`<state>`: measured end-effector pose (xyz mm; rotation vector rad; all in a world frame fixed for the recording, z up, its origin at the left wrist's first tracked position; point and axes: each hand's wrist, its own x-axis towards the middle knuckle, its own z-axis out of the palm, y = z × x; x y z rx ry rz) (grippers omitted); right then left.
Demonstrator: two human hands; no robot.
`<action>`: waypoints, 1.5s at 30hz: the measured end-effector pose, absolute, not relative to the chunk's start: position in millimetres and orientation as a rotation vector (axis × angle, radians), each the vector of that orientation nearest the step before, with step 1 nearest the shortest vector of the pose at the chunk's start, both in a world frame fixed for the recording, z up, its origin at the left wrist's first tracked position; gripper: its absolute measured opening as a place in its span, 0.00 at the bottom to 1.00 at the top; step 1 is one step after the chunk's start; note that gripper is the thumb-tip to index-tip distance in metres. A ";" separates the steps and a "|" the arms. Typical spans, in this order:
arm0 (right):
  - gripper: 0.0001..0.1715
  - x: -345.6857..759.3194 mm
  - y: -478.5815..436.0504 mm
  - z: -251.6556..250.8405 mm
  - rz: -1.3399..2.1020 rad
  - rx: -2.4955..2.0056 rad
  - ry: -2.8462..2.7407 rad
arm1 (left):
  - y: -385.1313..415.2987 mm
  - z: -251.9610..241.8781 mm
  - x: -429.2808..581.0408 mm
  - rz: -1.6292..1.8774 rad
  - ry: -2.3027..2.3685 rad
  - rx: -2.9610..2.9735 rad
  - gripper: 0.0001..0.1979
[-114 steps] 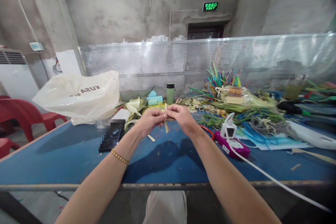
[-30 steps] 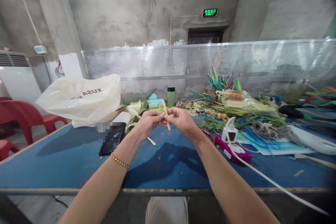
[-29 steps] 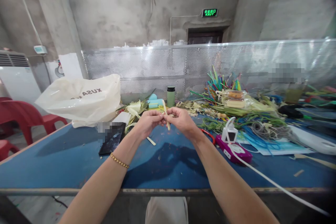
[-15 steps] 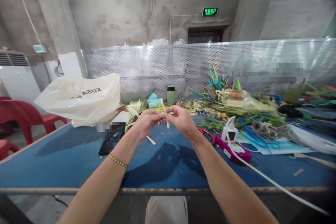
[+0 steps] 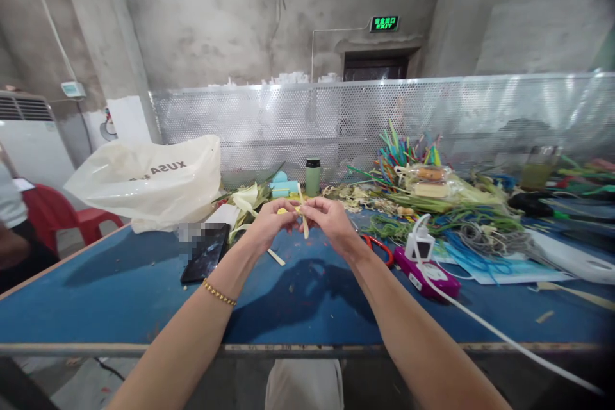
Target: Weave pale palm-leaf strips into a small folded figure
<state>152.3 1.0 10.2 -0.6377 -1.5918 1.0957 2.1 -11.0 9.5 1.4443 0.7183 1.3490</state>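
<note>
My left hand (image 5: 273,223) and my right hand (image 5: 327,218) meet above the middle of the blue table (image 5: 158,307). Between them stands a pale, flat plant strip (image 5: 305,228), nearly upright, its ends showing above and below the fingers. Both hands are closed, fingertips pinched on the strip. Just how it is folded or crossed there is hidden by the fingers. Below my left hand another pale strip (image 5: 276,257) lies on the table. Red-handled scissors (image 5: 383,250) rest beside my right forearm, partly covered by it.
A purple power strip (image 5: 432,278) with a white plug and cord lies to the right. Tangled green and blue strands (image 5: 451,224) heap behind it. On the left are a tablet (image 5: 207,256) and a large plastic bag (image 5: 148,179). A green bottle (image 5: 312,177) stands at the back.
The pale strip has turned slightly more upright as my fingers shifted around it. A seated person has come into view at the far left edge.
</note>
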 end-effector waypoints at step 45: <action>0.08 163.1 12.3 6.1 0.536 -0.710 -1.920 | -6.6 6.5 -0.6 1.253 0.856 1.768 0.07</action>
